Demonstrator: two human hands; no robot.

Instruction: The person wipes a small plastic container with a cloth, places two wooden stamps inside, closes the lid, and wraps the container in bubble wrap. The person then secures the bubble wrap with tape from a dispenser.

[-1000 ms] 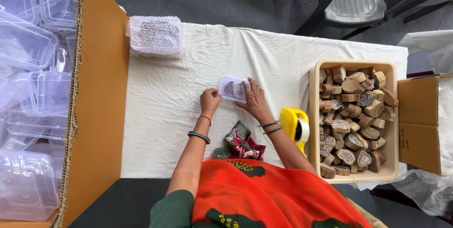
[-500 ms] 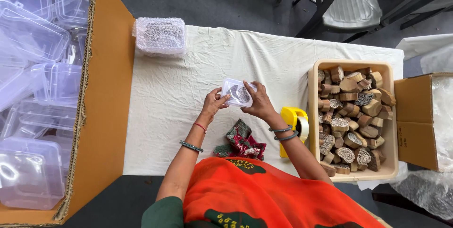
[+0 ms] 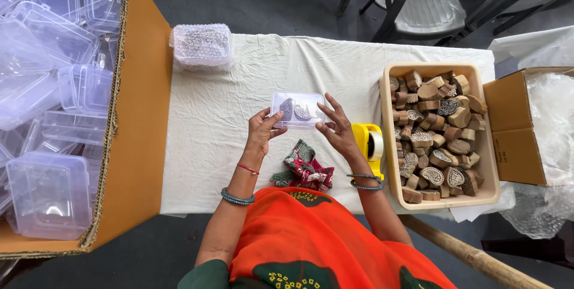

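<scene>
Both hands hold a small clear plastic box (image 3: 297,109) above the desk (image 3: 209,121): left hand (image 3: 261,132) pinching its 8 o'clock corner, right hand (image 3: 336,130) spread along its 4 o'clock edge. Carved wooden blocks lie inside; closing the lid seems underway, calling for even pressure.

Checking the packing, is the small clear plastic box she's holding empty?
No, the small clear plastic box already holds carved wooden blocks.

One head-worn camera looks steeply down, from fairly near, onto the cloth-covered table (image 3: 215,121).
</scene>
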